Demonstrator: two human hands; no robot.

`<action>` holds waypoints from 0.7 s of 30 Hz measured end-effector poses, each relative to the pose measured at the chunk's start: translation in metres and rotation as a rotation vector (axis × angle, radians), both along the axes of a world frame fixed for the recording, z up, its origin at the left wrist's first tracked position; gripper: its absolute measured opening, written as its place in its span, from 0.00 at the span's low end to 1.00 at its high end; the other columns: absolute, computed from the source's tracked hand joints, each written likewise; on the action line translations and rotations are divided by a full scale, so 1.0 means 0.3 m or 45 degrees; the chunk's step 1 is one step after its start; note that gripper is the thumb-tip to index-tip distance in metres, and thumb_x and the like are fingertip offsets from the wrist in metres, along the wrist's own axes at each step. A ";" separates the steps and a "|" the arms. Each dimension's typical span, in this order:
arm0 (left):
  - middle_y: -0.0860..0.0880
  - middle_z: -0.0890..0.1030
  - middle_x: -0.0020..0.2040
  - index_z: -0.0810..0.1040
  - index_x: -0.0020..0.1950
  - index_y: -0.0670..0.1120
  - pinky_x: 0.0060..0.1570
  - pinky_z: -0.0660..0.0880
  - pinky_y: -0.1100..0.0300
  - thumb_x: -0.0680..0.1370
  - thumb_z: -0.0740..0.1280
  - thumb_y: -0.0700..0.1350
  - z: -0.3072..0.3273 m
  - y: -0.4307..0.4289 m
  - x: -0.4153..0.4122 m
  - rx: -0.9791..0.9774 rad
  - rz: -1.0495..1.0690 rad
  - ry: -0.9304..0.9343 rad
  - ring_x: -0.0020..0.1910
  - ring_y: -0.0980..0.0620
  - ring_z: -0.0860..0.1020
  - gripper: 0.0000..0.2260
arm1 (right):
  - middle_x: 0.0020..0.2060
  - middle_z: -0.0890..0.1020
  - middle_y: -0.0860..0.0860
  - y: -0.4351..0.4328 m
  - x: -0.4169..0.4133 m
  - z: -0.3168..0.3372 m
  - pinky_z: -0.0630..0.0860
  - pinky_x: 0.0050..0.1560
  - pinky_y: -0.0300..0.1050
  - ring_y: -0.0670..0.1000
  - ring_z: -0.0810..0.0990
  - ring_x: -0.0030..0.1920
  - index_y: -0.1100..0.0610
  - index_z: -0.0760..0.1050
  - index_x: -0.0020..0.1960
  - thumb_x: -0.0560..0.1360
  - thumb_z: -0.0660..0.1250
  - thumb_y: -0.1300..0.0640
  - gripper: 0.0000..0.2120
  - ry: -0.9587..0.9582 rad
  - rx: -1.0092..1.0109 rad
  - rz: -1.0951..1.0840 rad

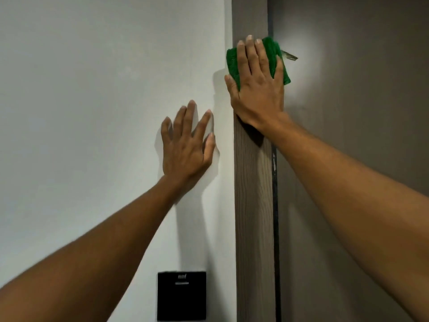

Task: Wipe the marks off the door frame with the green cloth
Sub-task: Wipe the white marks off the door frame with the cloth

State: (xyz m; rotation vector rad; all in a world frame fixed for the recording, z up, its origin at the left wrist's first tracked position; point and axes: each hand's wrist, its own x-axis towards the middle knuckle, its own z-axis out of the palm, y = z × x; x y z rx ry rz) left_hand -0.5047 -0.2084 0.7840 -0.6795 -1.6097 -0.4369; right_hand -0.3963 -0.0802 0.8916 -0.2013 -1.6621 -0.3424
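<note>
A grey-brown wood-grain door frame (254, 205) runs vertically right of centre. My right hand (257, 87) lies flat on its upper part and presses a folded green cloth (233, 62) against it; the cloth sticks out left and right of my fingers, and a small grey tag hangs off its right side. My left hand (186, 147) rests flat on the white wall (92, 112), fingers spread, with nothing in it. Any marks under the cloth are hidden.
A brown door (352, 112) fills the right side, with a dark gap along the frame's edge. A black square wall panel (181, 296) sits low on the wall just left of the frame.
</note>
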 end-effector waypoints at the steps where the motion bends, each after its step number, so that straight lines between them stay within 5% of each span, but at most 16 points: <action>1: 0.45 0.51 0.81 0.55 0.79 0.53 0.77 0.46 0.43 0.81 0.48 0.58 -0.009 -0.003 0.000 -0.006 -0.010 -0.011 0.80 0.46 0.49 0.26 | 0.80 0.48 0.54 0.002 0.002 -0.037 0.43 0.78 0.60 0.52 0.45 0.79 0.56 0.44 0.79 0.81 0.47 0.42 0.32 0.003 -0.002 -0.012; 8: 0.44 0.53 0.81 0.56 0.79 0.53 0.77 0.48 0.41 0.82 0.46 0.60 -0.196 -0.006 0.056 -0.026 -0.058 -0.031 0.80 0.46 0.51 0.27 | 0.79 0.52 0.55 -0.012 -0.001 -0.286 0.45 0.77 0.59 0.52 0.49 0.79 0.57 0.48 0.79 0.80 0.46 0.42 0.32 0.034 -0.095 -0.034; 15: 0.42 0.55 0.80 0.58 0.79 0.52 0.76 0.48 0.40 0.80 0.57 0.56 -0.569 -0.037 0.046 -0.024 -0.014 -0.184 0.79 0.43 0.51 0.27 | 0.78 0.58 0.57 -0.014 0.003 -0.571 0.46 0.77 0.59 0.54 0.55 0.78 0.58 0.55 0.78 0.81 0.51 0.48 0.28 0.086 -0.140 0.101; 21: 0.41 0.53 0.80 0.51 0.80 0.52 0.74 0.48 0.38 0.81 0.52 0.60 -0.666 -0.030 0.015 -0.112 0.087 -0.119 0.79 0.43 0.49 0.29 | 0.77 0.62 0.58 -0.017 -0.008 -0.803 0.50 0.76 0.59 0.55 0.58 0.77 0.58 0.58 0.77 0.80 0.54 0.49 0.27 0.120 -0.173 0.053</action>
